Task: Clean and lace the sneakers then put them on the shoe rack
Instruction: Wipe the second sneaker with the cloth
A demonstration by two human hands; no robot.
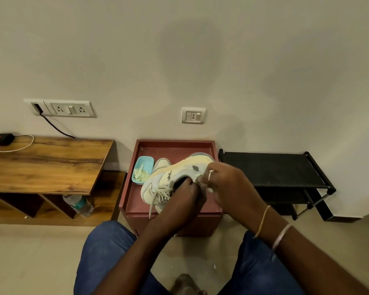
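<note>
Sneaker [175, 173] is held on its side over the red counter [175, 151], eyelets turned toward the person for access. Left hand [182, 199] curls round the collar to steady it. Right hand [228, 184] pinches the lace [159, 193] near the top eyelets; lacing under way, I judge. Second sneaker [162, 163] lies on the counter beside a blue tub [147, 163]. Shoe rack [273, 169] stands just to the right, neither sneaker on it yet.

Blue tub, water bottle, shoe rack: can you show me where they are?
blue tub [146, 164]: head view, on the bare bottom near its far end.
water bottle [79, 204]: head view, on its green label.
shoe rack [270, 169]: head view, on its top shelf.
</note>
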